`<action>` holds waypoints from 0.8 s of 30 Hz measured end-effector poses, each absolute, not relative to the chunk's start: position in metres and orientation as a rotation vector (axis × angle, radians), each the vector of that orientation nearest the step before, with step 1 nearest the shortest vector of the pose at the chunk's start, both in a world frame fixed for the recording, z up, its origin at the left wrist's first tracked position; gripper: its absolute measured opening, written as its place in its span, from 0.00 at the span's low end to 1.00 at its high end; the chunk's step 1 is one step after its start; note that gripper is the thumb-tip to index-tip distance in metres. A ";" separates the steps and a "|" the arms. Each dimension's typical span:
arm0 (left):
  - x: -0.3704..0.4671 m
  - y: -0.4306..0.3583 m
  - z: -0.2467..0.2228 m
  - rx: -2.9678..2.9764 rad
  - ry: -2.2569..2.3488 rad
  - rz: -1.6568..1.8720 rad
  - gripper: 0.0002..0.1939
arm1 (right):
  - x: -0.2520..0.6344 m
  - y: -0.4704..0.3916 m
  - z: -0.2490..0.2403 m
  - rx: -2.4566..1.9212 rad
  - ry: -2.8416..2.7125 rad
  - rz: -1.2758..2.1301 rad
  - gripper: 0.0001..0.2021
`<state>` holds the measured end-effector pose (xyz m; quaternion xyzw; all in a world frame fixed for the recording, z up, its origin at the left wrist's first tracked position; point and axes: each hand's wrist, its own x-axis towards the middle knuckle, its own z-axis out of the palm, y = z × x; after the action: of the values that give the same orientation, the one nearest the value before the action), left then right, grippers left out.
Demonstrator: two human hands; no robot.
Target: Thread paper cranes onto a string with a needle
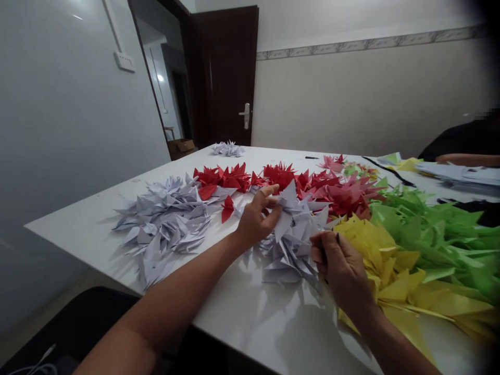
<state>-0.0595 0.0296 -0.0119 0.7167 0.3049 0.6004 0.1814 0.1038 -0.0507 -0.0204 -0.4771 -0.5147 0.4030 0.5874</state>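
Note:
My left hand [260,214] is at the upper left of a middle heap of white folded paper pieces [295,239], its thumb and fingers pinched at a pointed white piece [289,200]. At the right side of that heap my right hand [335,258] is closed, with a small dark thing showing by its fingers; what it grips is too small to name. Yellow folded pieces [402,271] lie right beside it. Red folded pieces [228,178] are behind both hands, and a single red one [227,209] lies left of my left hand.
A larger white heap [167,219] covers the table's [86,208] left part. Green pieces [441,234] lie at the right, pink ones [347,192] behind. A small white heap [228,149] stands at the far edge. A person's dark sleeve [461,138] and papers [461,173] are at far right.

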 end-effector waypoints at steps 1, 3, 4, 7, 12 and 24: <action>-0.060 0.030 -0.013 2.049 0.888 1.642 0.23 | 0.104 -0.050 -0.021 -1.109 -1.196 0.942 0.24; -0.060 0.029 -0.013 2.130 0.895 1.550 0.25 | 0.103 -0.050 -0.021 -1.109 -1.193 0.943 0.23; -0.061 0.028 -0.012 2.173 0.877 1.520 0.25 | 0.103 -0.051 -0.021 -1.109 -1.188 0.945 0.23; -0.066 0.032 -0.006 2.216 0.849 1.534 0.21 | 0.103 -0.052 -0.021 -1.101 -1.178 0.936 0.23; -0.099 0.056 0.005 2.237 1.415 1.474 0.13 | 0.102 -0.053 -0.020 -1.101 -1.183 0.902 0.24; -0.140 0.078 -0.007 2.351 1.861 0.702 0.26 | 0.106 -0.050 -0.031 -1.107 -1.321 0.864 0.22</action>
<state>-0.1405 0.0781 -0.0071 0.7631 0.6040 0.2278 0.0310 0.1061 -0.0505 -0.0307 -0.4716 -0.5630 0.3680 0.5703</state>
